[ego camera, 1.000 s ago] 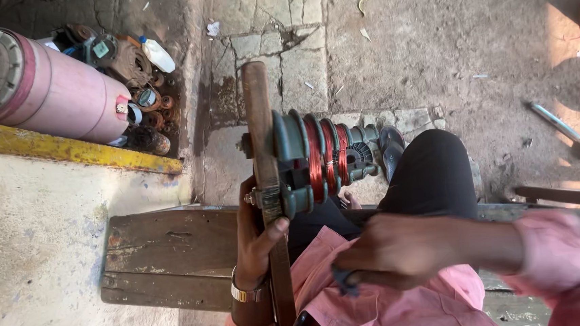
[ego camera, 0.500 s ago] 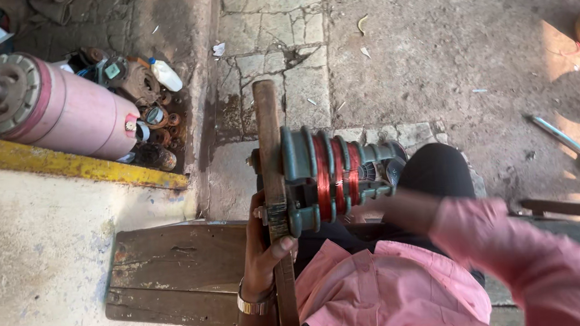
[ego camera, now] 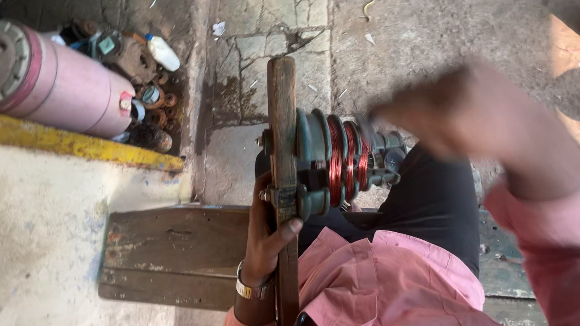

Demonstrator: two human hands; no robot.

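A rusty upright wooden post [ego camera: 282,116] carries a green stepped winding former [ego camera: 313,156] wrapped with reddish copper wire [ego camera: 351,160]. My left hand [ego camera: 271,234], with a metal watch on the wrist, is closed around the post just below the former. My right hand [ego camera: 460,113] is a blur in the air, above and to the right of the former's outer end. Whether it holds anything is unclear. Pink shirt sleeves and dark trousers fill the lower right.
I sit on a worn wooden bench [ego camera: 174,253]. A pink cylindrical motor body [ego camera: 60,84] lies at the upper left behind a yellow-edged concrete step [ego camera: 64,141]. Beside it are rusty parts [ego camera: 136,61] and a white bottle [ego camera: 163,53]. Cracked paving lies ahead.
My right hand has swung from my lap up past the former and now sits high on the right, blurred. My left hand stays on the post.
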